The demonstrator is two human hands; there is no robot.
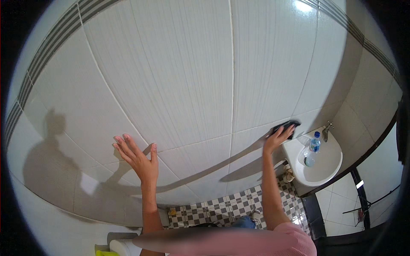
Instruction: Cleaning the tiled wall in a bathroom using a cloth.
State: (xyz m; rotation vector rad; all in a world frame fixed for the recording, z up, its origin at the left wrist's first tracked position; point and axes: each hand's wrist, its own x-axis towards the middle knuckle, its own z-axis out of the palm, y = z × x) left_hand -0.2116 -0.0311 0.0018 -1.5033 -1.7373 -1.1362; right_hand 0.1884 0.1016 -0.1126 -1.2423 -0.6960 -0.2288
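My left hand is raised in front of the white tiled wall, its fingers spread and nothing in it. Whether its fingertips touch the tiles I cannot tell. Further right, my right hand grips a flat black object, held at the wall just above the washbasin. Motion smears this object, so its kind is unclear; it could be a pad or a folded cloth. Shadows of both arms fall across the tiles.
A white washbasin with a metal tap stands at the right. On it is a clear plastic bottle with a blue cap. Below lies a checkered floor. A dark door frame is at the lower right, a yellow-green item at the lower left.
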